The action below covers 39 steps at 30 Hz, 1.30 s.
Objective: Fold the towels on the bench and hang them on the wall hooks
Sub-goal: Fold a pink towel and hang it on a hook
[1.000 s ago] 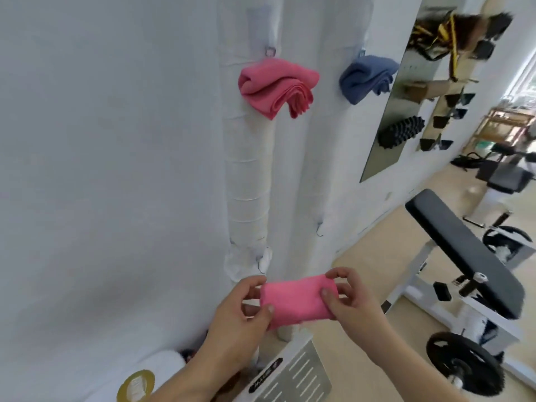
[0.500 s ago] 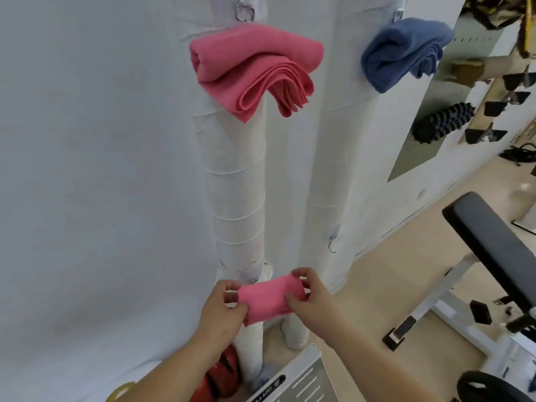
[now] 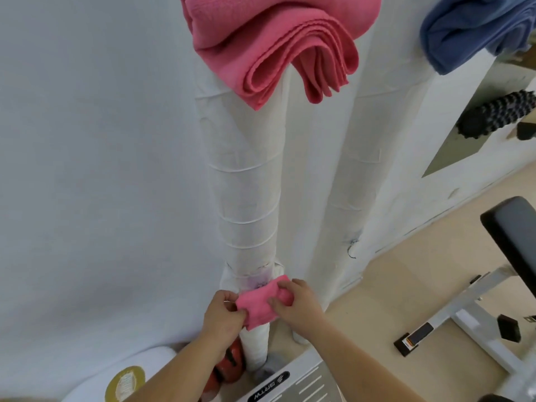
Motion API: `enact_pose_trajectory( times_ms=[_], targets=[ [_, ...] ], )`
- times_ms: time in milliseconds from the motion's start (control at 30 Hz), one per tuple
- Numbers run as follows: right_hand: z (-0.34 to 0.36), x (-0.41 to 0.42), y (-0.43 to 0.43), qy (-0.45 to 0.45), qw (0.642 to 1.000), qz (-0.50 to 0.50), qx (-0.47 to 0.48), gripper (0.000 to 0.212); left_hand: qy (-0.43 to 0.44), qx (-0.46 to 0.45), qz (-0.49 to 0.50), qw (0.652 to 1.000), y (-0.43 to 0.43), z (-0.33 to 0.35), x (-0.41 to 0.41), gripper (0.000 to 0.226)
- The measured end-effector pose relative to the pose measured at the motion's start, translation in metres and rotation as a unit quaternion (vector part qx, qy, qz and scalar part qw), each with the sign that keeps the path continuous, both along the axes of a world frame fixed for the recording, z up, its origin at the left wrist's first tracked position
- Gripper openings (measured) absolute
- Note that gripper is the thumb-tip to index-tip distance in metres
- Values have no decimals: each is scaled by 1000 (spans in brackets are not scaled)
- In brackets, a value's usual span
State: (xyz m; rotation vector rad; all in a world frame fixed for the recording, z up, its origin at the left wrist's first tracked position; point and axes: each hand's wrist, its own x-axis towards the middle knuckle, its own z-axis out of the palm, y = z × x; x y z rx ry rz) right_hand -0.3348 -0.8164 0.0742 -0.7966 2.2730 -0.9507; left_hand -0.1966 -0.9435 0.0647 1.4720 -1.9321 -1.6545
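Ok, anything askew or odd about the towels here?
The hung pink towel sags loosely, its folded layers fanning apart; the blue towel beside it is bunched too. The small pink towel pinched between left hand and right hand looks tidy.

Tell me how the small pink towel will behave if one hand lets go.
Likely floppy: the small pink towel creases between the left hand and right hand, so a freed end would probably droop and unfold. Probably light: fingertip pinches alone carry it. Its cloth should grip rather than slip, as the larger pink towel above hangs draped.
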Motion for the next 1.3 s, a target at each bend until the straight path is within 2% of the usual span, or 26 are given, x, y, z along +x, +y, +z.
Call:
enact_pose_trajectory(
  times_ms=[67, 167, 233, 300, 333, 400, 467, 567, 700, 1000, 1133, 1200, 1300],
  targets=[
    [-5, -1, -3, 7, 1000, 8, 12, 41, -16, -31, -4, 999, -1, -5, 1, 27],
    [-11, -1, -8, 23, 999, 10, 29, 37, -32, -218, -74, 973, 0, -7, 2, 25],
    [-14, -3, -11, 52, 996, 14, 65, 41, -40, -347, -188, 918, 1, -11, 2, 20],
    [-9, -4, -10, 101, 990, 25, 97, 43, -69, -419, -288, 858, 3, -15, 1, 20],
    [-7, -4, -10, 137, 984, 37, 105, 43, -73, -423, -305, 850, 4, -17, 1, 23],
    [-4, -5, -8, 190, 975, 66, 93, 41, -43, -414, -307, 856, 8, -20, 6, 32],
    [-4, -2, -6, 188, 976, 89, 67, 37, -20, -405, -310, 860, 13, -18, 10, 42],
    [-11, 1, -7, 141, 986, 76, 53, 36, -19, -366, -298, 881, 16, -16, 8, 41],
    [-14, -1, -4, 36, 994, 60, 81, 40, -42, -294, -290, 910, 15, -21, 1, 46],
    [-15, 0, -3, -91, 992, 45, 70, 45, -98, -173, -311, 929, 19, -23, 0, 64],
    [-7, 0, 0, -125, 987, 68, 73, 39, -101, -177, -315, 927, 15, -15, -1, 65],
    [-4, -2, 4, -88, 992, 65, 62, 39, -91, -214, -300, 925, 14, -10, 2, 57],
    [1, -4, 12, 18, 999, 27, 38, 40, -70, -271, -286, 917, 16, 4, 10, 38]
  ],
)
